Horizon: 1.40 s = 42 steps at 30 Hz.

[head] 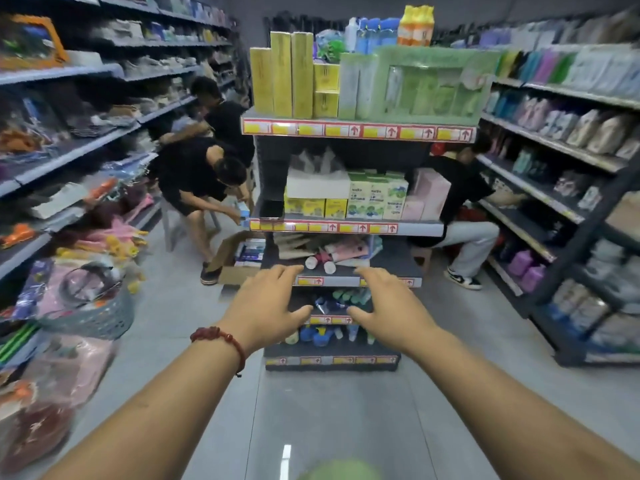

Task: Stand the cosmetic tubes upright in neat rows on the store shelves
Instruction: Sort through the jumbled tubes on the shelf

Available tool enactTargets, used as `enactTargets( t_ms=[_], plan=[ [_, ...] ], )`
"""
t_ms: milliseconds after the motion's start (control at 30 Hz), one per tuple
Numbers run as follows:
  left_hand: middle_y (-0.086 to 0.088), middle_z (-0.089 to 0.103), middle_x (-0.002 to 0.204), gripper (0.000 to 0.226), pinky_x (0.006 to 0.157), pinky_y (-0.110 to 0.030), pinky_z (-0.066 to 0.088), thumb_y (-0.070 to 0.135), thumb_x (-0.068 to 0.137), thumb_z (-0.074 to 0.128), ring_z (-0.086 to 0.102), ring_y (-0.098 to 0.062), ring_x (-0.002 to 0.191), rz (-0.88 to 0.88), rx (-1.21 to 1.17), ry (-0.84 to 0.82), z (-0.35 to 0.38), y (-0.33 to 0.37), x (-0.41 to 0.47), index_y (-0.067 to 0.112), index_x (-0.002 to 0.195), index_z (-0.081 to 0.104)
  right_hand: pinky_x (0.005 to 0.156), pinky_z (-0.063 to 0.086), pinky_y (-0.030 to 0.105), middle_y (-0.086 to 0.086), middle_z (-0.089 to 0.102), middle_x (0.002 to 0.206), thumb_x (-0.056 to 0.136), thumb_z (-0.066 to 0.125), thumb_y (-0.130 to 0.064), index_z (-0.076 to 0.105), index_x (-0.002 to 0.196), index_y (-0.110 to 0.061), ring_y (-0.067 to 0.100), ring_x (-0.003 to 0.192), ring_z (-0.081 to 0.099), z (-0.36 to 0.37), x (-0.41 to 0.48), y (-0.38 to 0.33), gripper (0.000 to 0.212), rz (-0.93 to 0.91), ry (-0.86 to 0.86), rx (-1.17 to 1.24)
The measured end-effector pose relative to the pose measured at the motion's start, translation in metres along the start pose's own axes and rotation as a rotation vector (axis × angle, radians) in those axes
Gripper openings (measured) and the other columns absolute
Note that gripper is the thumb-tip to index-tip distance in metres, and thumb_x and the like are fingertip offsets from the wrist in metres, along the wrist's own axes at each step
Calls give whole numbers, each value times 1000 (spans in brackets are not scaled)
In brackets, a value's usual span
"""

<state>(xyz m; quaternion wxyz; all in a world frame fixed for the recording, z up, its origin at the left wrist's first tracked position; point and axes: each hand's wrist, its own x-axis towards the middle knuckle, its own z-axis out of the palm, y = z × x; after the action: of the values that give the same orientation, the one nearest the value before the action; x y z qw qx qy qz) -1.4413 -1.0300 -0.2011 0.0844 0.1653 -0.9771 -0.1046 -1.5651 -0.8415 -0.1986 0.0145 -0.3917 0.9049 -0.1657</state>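
A person's left hand [273, 306] and right hand [384, 303] reach side by side towards an end-of-aisle shelf unit [391, 261] in a store; both are released, fingers spread, grasping nothing, and they hang in front of the lower shelves; a red beaded bracelet [221, 337] circles the left wrist. Pink cosmetic tubes [332, 254] with white caps lie on their sides in a loose heap on the third shelf, just beyond the fingertips; more tubes [349, 296], green and blue, lie jumbled on the two shelves below. Yellow price tags [360, 131] with red arrows line the shelf edges, their figures unreadable; the print on the green-and-white cartons [377, 199] is likewise too blurred to read; tall yellow boxes [282, 77] stand on the top shelf. Workers in black shirts [197, 181] crouch in the aisles alongside.
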Motion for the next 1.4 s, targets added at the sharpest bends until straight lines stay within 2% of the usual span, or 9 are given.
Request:
enactTargets(
  t_ms=[233, 467, 633, 767, 967, 1067, 1133, 1267, 1400],
  plan=[
    [1, 48, 147, 77, 110, -40, 42, 58, 89, 59, 46, -21, 133, -11, 9, -28, 51, -18, 96, 27, 153, 32, 102, 46, 39, -4, 38, 150, 90, 63, -47, 29, 149, -29, 20, 132, 44, 40, 99, 49, 71, -27, -93, 27],
    [-1, 47, 148, 77, 114, -43, 37, 61, 87, 59, 43, -25, 136, -220, 66, -67, 102, -21, 193, 27, 152, 33, 104, 44, 40, 2, 41, 149, 89, 63, -45, 32, 147, -24, 23, 133, 44, 75, 225, 117, 69, -181, -235, 55],
    [-1, 49, 148, 74, 111, -42, 40, 61, 87, 60, 46, -24, 134, -322, -20, -146, 123, -8, 253, 27, 149, 37, 104, 44, 41, 0, 39, 151, 86, 64, -46, 33, 147, -24, 23, 132, 44, 93, 281, 159, 72, -206, -370, 80],
    [0, 54, 144, 71, 107, -42, 44, 62, 89, 55, 51, -23, 129, -354, -30, -109, 143, -19, 288, 25, 148, 40, 102, 45, 40, 1, 47, 144, 86, 63, -45, 39, 143, -24, 22, 127, 48, 112, 324, 179, 65, -172, -383, 104],
    [-1, 56, 139, 68, 102, -43, 48, 61, 87, 58, 55, -24, 123, -211, -59, -237, 207, -81, 335, 26, 143, 44, 97, 48, 42, 4, 56, 133, 86, 63, -42, 47, 135, -24, 24, 120, 54, 177, 366, 191, 54, -93, -383, 127],
    [-1, 57, 138, 69, 101, -44, 48, 62, 86, 60, 55, -25, 122, -113, -35, -311, 253, -115, 354, 26, 142, 44, 103, 45, 41, 2, 48, 144, 87, 63, -47, 39, 145, -28, 23, 128, 48, 226, 367, 205, 66, -66, -385, 77],
    [-1, 57, 137, 70, 100, -42, 49, 62, 85, 62, 56, -23, 121, -52, -30, -362, 289, -132, 361, 25, 142, 44, 104, 43, 38, 2, 45, 147, 90, 62, -44, 38, 147, -25, 24, 131, 46, 257, 366, 216, 64, -87, -392, 41],
    [4, 61, 129, 62, 96, -29, 47, 53, 89, 66, 57, -14, 113, 7, -58, -499, 373, -148, 364, 21, 140, 50, 86, 52, 41, -1, 61, 118, 90, 61, -41, 53, 121, -26, 22, 106, 59, 325, 365, 242, 36, -162, -396, -22],
    [-4, 62, 131, 62, 98, -38, 50, 56, 87, 66, 60, -21, 115, 95, 35, -525, 462, -165, 376, 19, 135, 53, 86, 52, 39, -4, 63, 110, 85, 66, -41, 55, 120, -27, 17, 98, 59, 407, 368, 281, 39, -241, -371, -2]
  ],
)
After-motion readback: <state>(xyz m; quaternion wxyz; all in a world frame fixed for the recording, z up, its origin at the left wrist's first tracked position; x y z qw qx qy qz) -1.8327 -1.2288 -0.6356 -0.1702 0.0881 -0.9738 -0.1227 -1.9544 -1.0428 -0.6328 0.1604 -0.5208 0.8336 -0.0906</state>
